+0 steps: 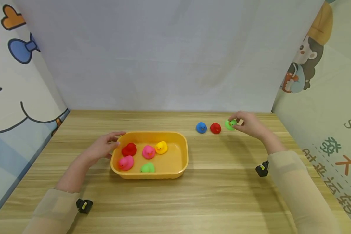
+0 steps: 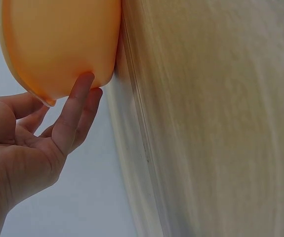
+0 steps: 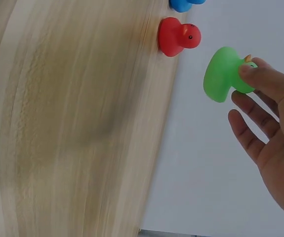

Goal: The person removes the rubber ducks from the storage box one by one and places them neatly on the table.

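Head view: right hand (image 1: 247, 123) toward the far right of the bench (image 1: 216, 195), fingers clamped on a green duck (image 1: 228, 125). Just left of it, a red duck (image 1: 215, 128), then a blue duck (image 1: 201, 127), a loose row along the far edge. Left hand (image 1: 100, 148) at the left end of a yellow-orange tray (image 1: 172, 165), fingers apart, touching its rim. Five ducks inside: a dark red one (image 1: 129, 149) near the left wall, an upper pink one (image 1: 149, 152) next to a yellow one (image 1: 161, 148), a lower pink one (image 1: 126, 162) at the near left, a second green one (image 1: 147, 168) partly hidden by the near wall. Light sleeves (image 1: 291, 175) on both arms, a small black device at each cuff. Pale cloth (image 1: 163, 65) behind; printed cartoon panels at the sides. Left wrist view: palm visible, fingers spread and fairly straight, two resting against the tray's outer wall, others up by the rim. Right wrist view: green duck pinched by its head between thumb and fingers, body apart from the bench; two lower fingers extended away from it. Red duck upright on the wood nearby; blue one cut by the frame's top.
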Tool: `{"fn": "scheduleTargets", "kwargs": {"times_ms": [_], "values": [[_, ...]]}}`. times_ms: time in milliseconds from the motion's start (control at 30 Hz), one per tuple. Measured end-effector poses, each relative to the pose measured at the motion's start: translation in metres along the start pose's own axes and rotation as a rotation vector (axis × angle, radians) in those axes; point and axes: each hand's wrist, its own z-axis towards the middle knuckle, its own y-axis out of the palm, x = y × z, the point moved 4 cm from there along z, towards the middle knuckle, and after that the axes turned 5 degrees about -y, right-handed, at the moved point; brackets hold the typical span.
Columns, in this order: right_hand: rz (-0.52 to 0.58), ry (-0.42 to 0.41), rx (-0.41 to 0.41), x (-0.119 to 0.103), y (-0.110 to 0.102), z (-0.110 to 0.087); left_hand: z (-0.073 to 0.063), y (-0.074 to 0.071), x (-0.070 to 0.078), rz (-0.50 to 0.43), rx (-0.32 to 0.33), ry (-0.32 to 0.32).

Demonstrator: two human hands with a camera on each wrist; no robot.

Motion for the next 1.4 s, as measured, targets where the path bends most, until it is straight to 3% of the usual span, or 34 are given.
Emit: {"fn": "scheduleTargets", "kwargs": {"times_ms": [533,1100,1400], "values": [[0.032,0.045,-0.017,0.022,0.018,0.0,0.002,0.001,-0.002,-0.016,-0.002,0.0],[-0.066,-0.037,-0.054,0.029,0.035,0.007,-0.003,0.001,0.001,-0.019,-0.013,0.008],[-0.075,-0.014,-0.047,0.031,0.041,0.008,-0.004,0.001,0.001,-0.012,-0.008,0.006]]}}
